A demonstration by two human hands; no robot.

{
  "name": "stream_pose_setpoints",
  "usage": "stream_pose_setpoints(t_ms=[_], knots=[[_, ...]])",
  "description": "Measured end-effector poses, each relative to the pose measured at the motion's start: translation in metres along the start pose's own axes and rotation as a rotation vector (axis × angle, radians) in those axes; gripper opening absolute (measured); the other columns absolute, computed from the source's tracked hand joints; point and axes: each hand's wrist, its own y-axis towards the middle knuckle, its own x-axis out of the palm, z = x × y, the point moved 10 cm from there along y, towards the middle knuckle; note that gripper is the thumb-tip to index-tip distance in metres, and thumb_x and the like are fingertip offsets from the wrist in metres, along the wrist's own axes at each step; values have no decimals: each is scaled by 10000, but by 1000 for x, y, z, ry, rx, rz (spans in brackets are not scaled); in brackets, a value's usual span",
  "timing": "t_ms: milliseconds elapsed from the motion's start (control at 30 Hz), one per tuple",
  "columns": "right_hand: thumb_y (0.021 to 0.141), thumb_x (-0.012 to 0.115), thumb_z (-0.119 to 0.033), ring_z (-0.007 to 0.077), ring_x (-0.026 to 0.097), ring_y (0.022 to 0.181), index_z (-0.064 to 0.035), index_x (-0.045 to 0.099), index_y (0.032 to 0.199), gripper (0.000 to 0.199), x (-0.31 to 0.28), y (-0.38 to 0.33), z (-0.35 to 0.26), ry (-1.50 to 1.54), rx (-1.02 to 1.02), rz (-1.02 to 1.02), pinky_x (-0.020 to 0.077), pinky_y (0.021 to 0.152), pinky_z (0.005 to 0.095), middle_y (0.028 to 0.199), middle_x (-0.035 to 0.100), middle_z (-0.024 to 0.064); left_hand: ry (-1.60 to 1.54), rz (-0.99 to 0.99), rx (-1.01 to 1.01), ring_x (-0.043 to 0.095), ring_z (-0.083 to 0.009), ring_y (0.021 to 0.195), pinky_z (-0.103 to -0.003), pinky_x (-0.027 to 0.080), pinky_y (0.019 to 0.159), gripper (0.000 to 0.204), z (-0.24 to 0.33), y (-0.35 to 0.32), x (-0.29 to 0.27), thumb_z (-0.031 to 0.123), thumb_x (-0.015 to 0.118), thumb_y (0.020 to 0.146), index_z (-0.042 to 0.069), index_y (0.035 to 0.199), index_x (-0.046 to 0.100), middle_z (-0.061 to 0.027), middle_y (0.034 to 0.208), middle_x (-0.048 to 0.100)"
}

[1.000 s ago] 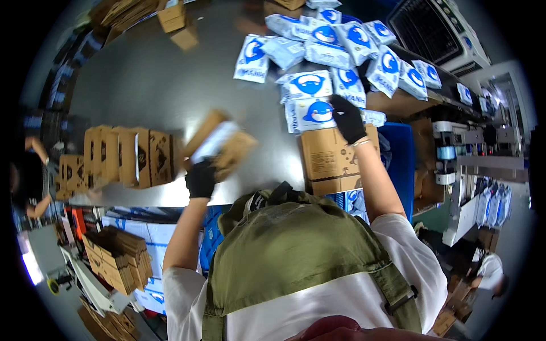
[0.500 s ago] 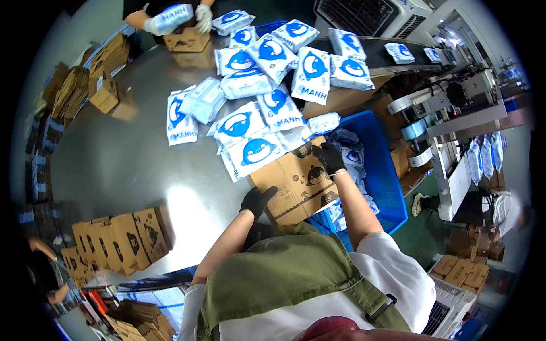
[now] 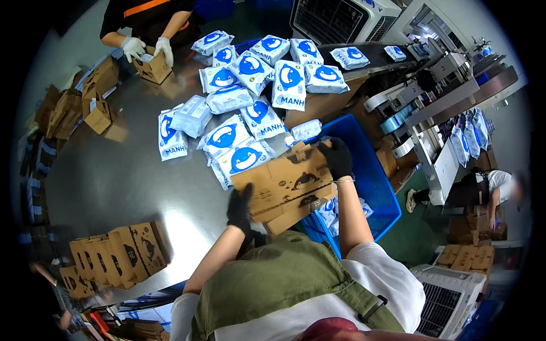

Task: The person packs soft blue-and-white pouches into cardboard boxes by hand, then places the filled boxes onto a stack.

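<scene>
Holding brown carton [image 3: 290, 182], left grip [image 3: 240, 210] and right grip [image 3: 338, 159] clasping its ends, packs [image 3: 244, 158] crowding behind, blue bin [image 3: 376, 179] alongside.

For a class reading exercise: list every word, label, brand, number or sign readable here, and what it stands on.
I won't copy wording or brands, so nothing is quoted.
White packets: large blue lettering, clear on some, with a blue whale picture; finer print too small to read.
Held carton: dark pictures; fine print too small to read.
Standing cartons: dark markings, too small to read.
</scene>
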Motion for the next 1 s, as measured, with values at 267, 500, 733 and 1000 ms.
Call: stream_pose_setpoints(t_ms=[267, 500, 733, 1000], knots=[[808, 592, -168, 135, 572, 712, 1, 630, 820, 173, 153, -74, -175, 499, -350, -297, 443, 681, 266, 763, 629, 73, 62, 451, 611, 501, -127, 852, -293, 401, 810, 175, 128, -62, -211, 186, 528, 852, 58, 961, 574, -7, 893, 547], [802, 568, -241, 326, 563, 905, -24, 552, 1049, 329, 284, -159, -214, 174, -627, -607, 432, 812, 373, 925, 596, 170, 612, 467, 393, 479, -256, 1086, -364, 394, 921, 666, 74, -118, -252, 178, 701, 681, -27, 1234, 391, -146, 1197, 481], [732, 568, -231, 256, 514, 791, -88, 624, 763, 157, 295, -172, -218, -579, -1077, -402, 395, 674, 368, 800, 566, 97, 576, 873, 586, 505, -250, 1036, -377, 398, 903, 510, 75, -153, -253, 108, 678, 750, -45, 1172, 436, -151, 1078, 544], [809, 612, -244, 231, 527, 967, -33, 529, 1062, 339, 280, -76, -151, 511, -344, -612, 425, 815, 320, 985, 576, 106, 448, 222, 441, 571, -282, 963, -424, 445, 855, 556, 89, -90, -181, 212, 699, 688, -7, 1156, 494, -171, 1042, 581]])
